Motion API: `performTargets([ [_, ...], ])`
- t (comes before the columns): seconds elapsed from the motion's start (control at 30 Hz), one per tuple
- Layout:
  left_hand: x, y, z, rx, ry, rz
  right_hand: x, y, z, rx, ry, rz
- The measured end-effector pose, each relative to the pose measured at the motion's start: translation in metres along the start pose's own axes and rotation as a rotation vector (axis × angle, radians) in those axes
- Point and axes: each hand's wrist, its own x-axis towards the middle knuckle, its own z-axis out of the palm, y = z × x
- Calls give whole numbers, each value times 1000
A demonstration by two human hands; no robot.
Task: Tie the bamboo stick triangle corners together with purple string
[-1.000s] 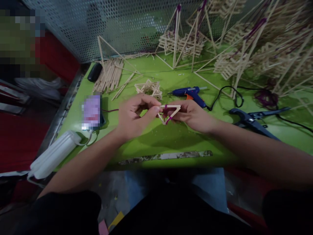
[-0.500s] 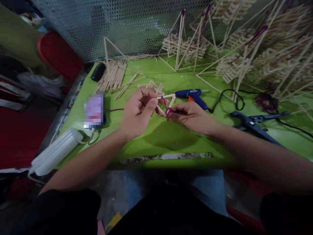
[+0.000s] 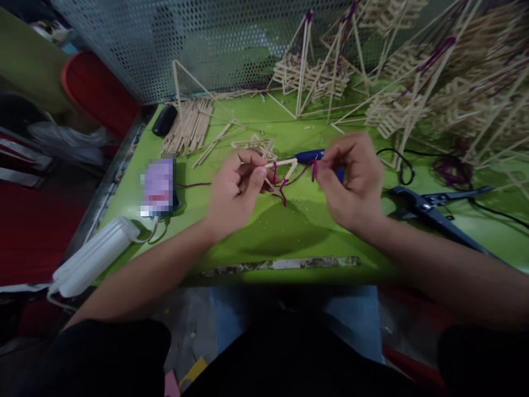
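**Purple thread partly wound on a small stick triangle; tying not finished**

Held just above the green table [image 3: 289, 237], near the middle of view: a small triangle of thin wooden sticks [image 3: 284, 168], with purple thread [image 3: 282, 190] wrapped at its upper side and looped at its lower corner. Pinched at its 9 o'clock end by the left hand [image 3: 233, 193], fingers curled shut on the sticks. At 3 o'clock of the triangle, close beside it, the right hand [image 3: 351, 182], thumb and fingertips closed on the free end of the thread, drawn taut from the triangle. Judged from this: frame glued, winding begun, some corners apparently bare; knotting and trimming seemingly left.

Behind the right hand, at 12 o'clock, a blue glue gun [image 3: 309, 156], mostly hidden by the fingers. At 11 o'clock of the triangle, a flat star of sticks [image 3: 256, 146] lying on the table. Further at 10 o'clock, a bundle of loose sticks [image 3: 188, 128] and a dark oblong object [image 3: 164, 120]. At 9 o'clock, a blurred-out phone-like item [image 3: 158, 186]. At 3 o'clock, dark blue cutters [image 3: 430, 209] and a black cord [image 3: 403, 165]. From 12 to 2 o'clock, many finished stick frames [image 3: 413, 82] with purple binding, piled along a perforated metal screen [image 3: 185, 38].
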Motion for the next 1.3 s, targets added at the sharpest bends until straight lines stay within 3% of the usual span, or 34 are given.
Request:
performTargets([
  [0.2, 0, -3, -1, 36, 27, -26, 4, -18, -4, 94, 104, -71],
  [0.33, 1, -4, -2, 68, 63, -23, 1, -20, -2, 149, -7, -50],
  [0.5, -1, -6, 0, 113, 91, -20, -5, -31, -2, 89, -137, -100],
  [0.7, -7, -3, 9, 111, 107, -2, -22, -44, 0, -29, -348, -46],
  [0.97, -22, -3, 22, 79, 98, -43, -25, -38, 12, -268, -219, -114],
  [1.1, -26, -3, 25, 89, 83, -66, -20, -34, 13, -394, -218, -165],
  [1.3, -26, -7, 25, 136, 74, -57, -18, -33, 14, -364, -193, -185],
])
